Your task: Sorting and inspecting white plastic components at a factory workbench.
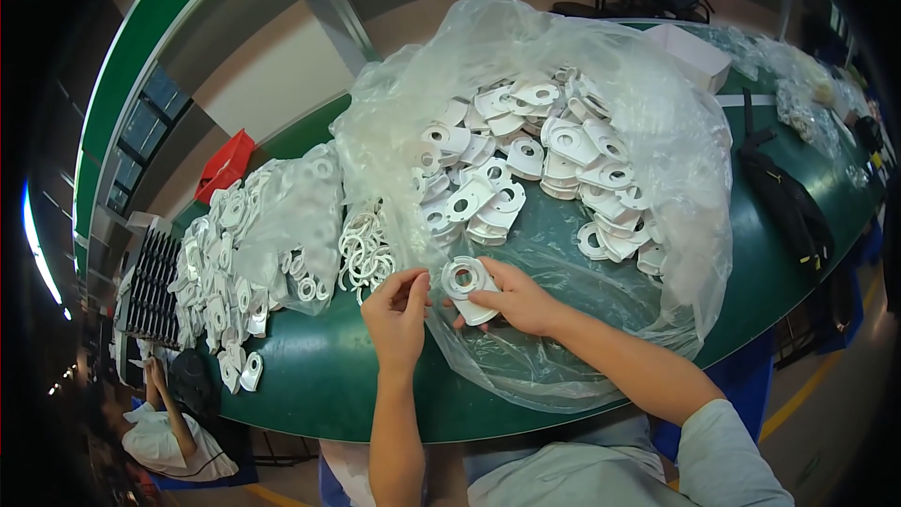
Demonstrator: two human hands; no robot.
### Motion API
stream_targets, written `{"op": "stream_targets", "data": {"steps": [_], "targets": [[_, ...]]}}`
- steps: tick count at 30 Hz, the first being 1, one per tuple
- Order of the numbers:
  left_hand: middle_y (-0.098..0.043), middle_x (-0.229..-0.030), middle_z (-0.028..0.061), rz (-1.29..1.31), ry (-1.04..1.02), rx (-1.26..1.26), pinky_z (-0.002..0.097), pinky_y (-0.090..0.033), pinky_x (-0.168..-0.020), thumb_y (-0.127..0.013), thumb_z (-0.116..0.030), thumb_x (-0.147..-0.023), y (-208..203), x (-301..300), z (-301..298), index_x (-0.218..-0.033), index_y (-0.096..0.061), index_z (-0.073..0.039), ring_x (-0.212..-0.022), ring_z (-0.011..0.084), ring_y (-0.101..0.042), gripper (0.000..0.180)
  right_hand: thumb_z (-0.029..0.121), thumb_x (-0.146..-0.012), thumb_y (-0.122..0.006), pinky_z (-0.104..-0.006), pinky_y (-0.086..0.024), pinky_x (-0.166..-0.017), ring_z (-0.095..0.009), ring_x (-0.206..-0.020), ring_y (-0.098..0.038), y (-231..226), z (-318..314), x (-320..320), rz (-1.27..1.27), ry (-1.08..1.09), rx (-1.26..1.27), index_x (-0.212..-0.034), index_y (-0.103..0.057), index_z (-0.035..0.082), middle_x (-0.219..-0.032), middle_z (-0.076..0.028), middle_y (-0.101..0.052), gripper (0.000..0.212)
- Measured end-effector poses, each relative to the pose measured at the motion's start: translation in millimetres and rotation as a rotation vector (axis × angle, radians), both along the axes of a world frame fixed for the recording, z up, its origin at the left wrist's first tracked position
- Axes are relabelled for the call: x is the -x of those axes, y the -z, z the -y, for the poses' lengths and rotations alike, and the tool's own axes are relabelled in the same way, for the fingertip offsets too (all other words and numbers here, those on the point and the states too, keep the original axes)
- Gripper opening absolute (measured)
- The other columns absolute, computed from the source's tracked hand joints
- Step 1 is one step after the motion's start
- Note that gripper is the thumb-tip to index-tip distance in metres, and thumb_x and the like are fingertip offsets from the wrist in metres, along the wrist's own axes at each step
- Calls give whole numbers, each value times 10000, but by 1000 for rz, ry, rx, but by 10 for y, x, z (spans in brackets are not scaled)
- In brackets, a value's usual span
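My right hand [521, 299] grips a white plastic part [472, 305] with a ring-shaped opening at its top and a rounded plate below. Close beside it on the left, my left hand [398, 317] has its fingers curled in a pinch; whatever they hold, if anything, is hidden. Both hands are over the near edge of a large clear plastic bag [680, 178], spread wide on the table. Inside the bag lie many similar white parts [568, 141] in a heap. Just beyond my left hand sits a small pile of thin white rings [364, 249].
More white parts [221, 253] cover the green table [366, 411] at left, partly under clear plastic. Beyond them are a red bin [225, 166] and black stacked trays [150, 286]. A black bag [784, 207] and a white box [690, 54] lie right. A co-worker [174, 437] sits at far left.
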State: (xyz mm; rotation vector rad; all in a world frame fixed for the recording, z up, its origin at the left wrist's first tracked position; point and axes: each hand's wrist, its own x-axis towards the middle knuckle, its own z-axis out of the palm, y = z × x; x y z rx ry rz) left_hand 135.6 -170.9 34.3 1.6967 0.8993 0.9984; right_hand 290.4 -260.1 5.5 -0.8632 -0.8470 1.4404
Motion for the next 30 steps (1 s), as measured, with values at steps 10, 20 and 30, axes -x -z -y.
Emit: {"op": "stream_targets", "data": {"steps": [10,20,30], "targets": [[-627,-750,52,3,67,31,197,-445,-545,-612,-28,-828,48,-10,0,-912,-650,36,-612,81,-577,112,10,-875,-467,-233,-494,-549,-199,-854,-663,-1,-1,-4,44,16,5,-1240,-424,15,-1082,-140,-617,368],[-601,-840,78,23,132,-164,206,-477,-530,-645,55,-763,-20,-90,98,-917,-651,24,-685,102,-585,157,0,-869,-486,-240,-497,-544,-199,-832,-664,74,-27,-26,42,-4,-27,-1232,-444,11,-1067,-115,-615,366],[-588,-861,81,7,128,-262,209,-487,-549,-638,66,-764,25,-101,89,-955,-652,40,-677,119,-605,194,-7,-860,-492,-233,-467,-520,-106,-654,-592,125,-48,8,77,63,-3,-1200,-465,21,-959,-74,-619,342]]}}
